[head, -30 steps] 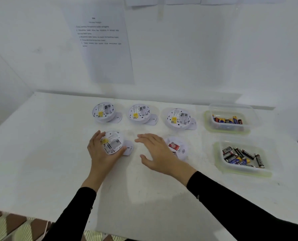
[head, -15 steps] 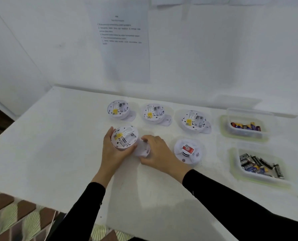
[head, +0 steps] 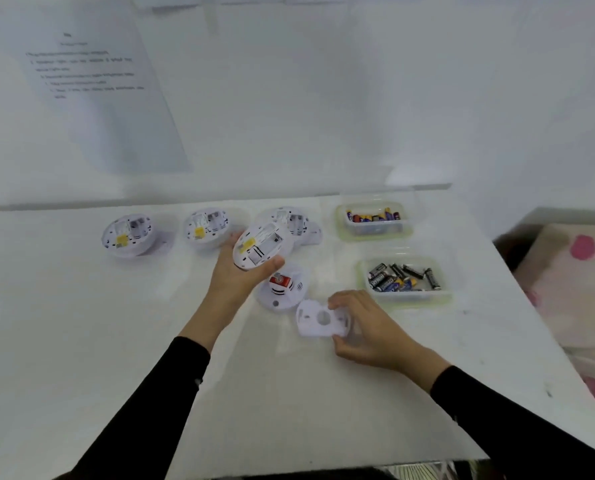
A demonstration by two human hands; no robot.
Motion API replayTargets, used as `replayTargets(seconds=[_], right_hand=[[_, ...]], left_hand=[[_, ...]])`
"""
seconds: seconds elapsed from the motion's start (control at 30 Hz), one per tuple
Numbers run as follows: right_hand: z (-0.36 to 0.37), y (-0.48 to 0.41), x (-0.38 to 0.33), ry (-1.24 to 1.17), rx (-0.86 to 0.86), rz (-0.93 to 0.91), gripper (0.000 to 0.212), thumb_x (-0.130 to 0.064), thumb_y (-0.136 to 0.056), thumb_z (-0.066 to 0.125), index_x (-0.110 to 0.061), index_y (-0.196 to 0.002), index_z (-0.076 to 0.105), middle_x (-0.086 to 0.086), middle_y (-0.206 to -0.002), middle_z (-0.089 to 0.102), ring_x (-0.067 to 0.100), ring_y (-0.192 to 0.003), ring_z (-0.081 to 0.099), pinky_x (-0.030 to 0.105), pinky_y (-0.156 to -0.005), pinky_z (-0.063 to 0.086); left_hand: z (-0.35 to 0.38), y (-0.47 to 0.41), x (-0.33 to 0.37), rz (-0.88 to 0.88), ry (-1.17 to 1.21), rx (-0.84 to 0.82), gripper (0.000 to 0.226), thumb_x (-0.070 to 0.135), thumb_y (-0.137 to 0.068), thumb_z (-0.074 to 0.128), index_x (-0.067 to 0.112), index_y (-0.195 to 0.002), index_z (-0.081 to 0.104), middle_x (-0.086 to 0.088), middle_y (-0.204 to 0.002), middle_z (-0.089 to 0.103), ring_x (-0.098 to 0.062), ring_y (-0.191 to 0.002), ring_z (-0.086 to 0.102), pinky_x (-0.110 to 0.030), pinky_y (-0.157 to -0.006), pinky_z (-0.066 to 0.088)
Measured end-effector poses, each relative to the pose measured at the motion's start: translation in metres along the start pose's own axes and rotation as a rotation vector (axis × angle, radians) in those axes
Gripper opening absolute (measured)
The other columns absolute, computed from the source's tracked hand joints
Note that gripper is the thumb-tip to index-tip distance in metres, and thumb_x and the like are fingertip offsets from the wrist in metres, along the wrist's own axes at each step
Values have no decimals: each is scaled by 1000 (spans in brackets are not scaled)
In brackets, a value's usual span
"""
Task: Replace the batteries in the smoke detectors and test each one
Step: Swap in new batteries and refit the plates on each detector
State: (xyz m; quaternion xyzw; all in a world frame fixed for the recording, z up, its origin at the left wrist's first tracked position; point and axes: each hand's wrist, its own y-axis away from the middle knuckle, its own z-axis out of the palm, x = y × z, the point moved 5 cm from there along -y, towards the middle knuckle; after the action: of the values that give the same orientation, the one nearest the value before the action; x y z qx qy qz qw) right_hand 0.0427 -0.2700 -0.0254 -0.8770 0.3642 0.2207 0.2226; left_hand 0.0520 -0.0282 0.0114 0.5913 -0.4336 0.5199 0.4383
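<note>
Head view: a person works with two bare hands at a white table set against a wall.
Left hand: raised off the table, fingers curled round a white round plastic smoke detector, back side up and tilted toward the camera.
Held detector: yellow tag beside an open rectangular battery bay. The bay's long axis runs from lower left to upper right in view. It looks empty, though blur prevents certainty.
Right hand: low over the table, pinching a flat white plastic mounting plate with a round hole.
Key relation: both battery tubs lie to the right of the hands. The right hand is clearly nearer, with the near tub just beyond it.
Judgement: the plate probably has to be set down before that hand can fetch a cell.
Far clear plastic tub: colourful batteries in a row.
Near clear plastic tub: mostly dark batteries, jumbled.
Other units: one detector face up with a red label between the hands. Three back-up detectors sit in the far row, the last partly hidden behind the held one.
</note>
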Motion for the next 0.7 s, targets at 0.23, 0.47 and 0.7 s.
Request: replayTargets(seconds=[0.23,0.47,0.7], right_hand=[[-1,13,11,68,-37,-30,43,-25,-71,67,-9,-110,59,5,-114,60,22,-106,55,31,-91,46],[-59,-15,-6,-110,97,-73,21,-15,-87,58,-14,-108,62,-3,-109,61,11,-99,58,18,-86,45],[-103,-135,98,-93,114,479,27,-4,-95,47,-6,-111,69,4,-110,68,18,-103,60,26,-97,44]], left_hand=[[52,1,14,30,6,-141,88,16,-61,89,31,-134,41,19,-120,56,11,-101,62,-33,-95,55],[65,-13,5,-14,203,-228,104,5,-59,93,35,-141,36,8,-134,56,-18,-124,60,-44,-91,57],[82,-28,14,-227,614,-219,53,43,-95,55,27,-143,39,-10,-146,48,-37,-124,59,-54,-83,58]])
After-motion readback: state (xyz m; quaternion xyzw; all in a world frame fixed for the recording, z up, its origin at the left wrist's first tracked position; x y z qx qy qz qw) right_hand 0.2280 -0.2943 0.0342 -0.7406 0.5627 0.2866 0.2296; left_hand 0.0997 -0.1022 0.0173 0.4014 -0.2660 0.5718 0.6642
